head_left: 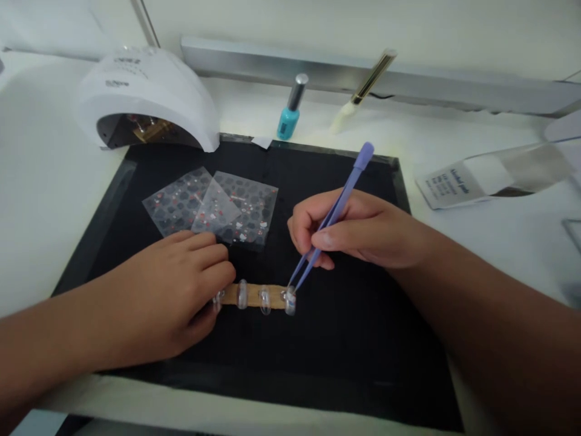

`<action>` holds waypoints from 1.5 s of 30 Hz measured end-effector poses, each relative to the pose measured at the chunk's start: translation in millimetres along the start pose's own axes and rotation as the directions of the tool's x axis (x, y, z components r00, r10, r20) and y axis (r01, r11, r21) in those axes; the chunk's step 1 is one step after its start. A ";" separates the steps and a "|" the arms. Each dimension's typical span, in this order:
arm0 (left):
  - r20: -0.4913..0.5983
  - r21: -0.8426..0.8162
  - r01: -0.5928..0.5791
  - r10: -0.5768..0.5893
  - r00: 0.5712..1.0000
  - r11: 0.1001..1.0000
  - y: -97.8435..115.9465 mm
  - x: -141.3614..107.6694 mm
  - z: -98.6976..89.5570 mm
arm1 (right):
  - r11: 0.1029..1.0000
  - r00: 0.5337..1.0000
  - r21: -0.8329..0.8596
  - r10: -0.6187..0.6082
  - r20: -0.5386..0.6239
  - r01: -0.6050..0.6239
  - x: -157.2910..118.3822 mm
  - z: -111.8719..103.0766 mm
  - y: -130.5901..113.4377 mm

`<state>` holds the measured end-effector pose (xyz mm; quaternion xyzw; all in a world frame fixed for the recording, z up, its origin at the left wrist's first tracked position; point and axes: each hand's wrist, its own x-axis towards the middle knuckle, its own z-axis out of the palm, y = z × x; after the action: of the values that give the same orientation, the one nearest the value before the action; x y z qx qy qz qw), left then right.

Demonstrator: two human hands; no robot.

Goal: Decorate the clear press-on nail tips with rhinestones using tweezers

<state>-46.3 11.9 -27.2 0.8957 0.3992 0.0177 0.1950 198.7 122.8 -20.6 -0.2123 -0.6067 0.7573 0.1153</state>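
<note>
My left hand (193,287) is closed on the left end of a flat wooden stick (254,296), which lies on a black mat (345,357). Several clear false nails (242,294) sit across the stick; the leftmost is partly hidden by my fingers. In my right hand (358,233) are purple tweezers (341,201), gripped like a pen. Their tips touch or nearly touch the nail (290,301) at the stick's right end, where a small patch of colour shows. Two transparent sticker sheets (252,203) with red and white designs overlap just beyond my left hand.
A white nail lamp (149,91) stands at the back left. Behind the mat are a turquoise polish bottle (289,115) and a bottle with a long gold-and-black cap (372,79). An alcohol pads box (458,181) lies at the right.
</note>
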 end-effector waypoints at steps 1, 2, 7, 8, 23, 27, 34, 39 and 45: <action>-0.003 -0.004 -0.006 0.006 1.000 1.000 -0.3 -0.3 0.0 | 1.000 1.000 0.001 0.005 0.008 -0.005 0.7 -0.1 0.2; -0.005 -0.006 -0.011 0.011 1.000 1.000 -0.6 -0.6 0.0 | 1.000 1.000 0.002 0.008 0.020 -0.008 1.3 -0.2 0.3; -0.023 -0.016 -0.019 0.018 1.000 1.000 -1.0 -0.6 0.1 | 1.000 0.999 0.009 0.014 0.030 -0.014 2.8 -0.6 -0.8; -0.024 -0.019 -0.019 0.019 1.000 1.000 -1.1 -0.3 0.1 | 1.000 1.000 0.012 0.014 0.028 -0.015 3.0 -0.7 -0.9; -0.010 -0.058 -0.014 0.014 1.000 0.998 -2.7 -0.9 -0.3 | 1.000 0.998 0.017 0.006 0.066 -0.007 3.4 -2.8 -0.7; 0.015 -0.061 0.008 -0.007 1.000 0.998 -2.4 0.0 -0.8 | 0.999 0.995 0.036 -0.031 0.094 0.027 2.3 -3.4 1.5; 0.016 -0.044 0.011 -0.010 1.000 0.999 -1.1 0.6 -2.7 | 0.996 0.992 0.063 -0.064 0.112 0.057 0.3 -4.2 5.9; 0.014 -0.043 0.010 -0.009 1.000 0.999 -1.7 0.7 -2.7 | 0.997 0.995 0.053 -0.052 0.090 0.047 -0.4 -4.7 6.0; 0.012 -0.062 0.010 -0.009 1.000 0.998 -1.6 1.0 -2.9 | 0.999 0.997 0.051 -0.020 0.073 0.017 0.2 -3.0 5.0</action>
<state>-47.3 14.6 -25.2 0.8873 0.4016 0.0241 0.2252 200.3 124.4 -25.9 -0.1758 -0.5932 0.7786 0.1053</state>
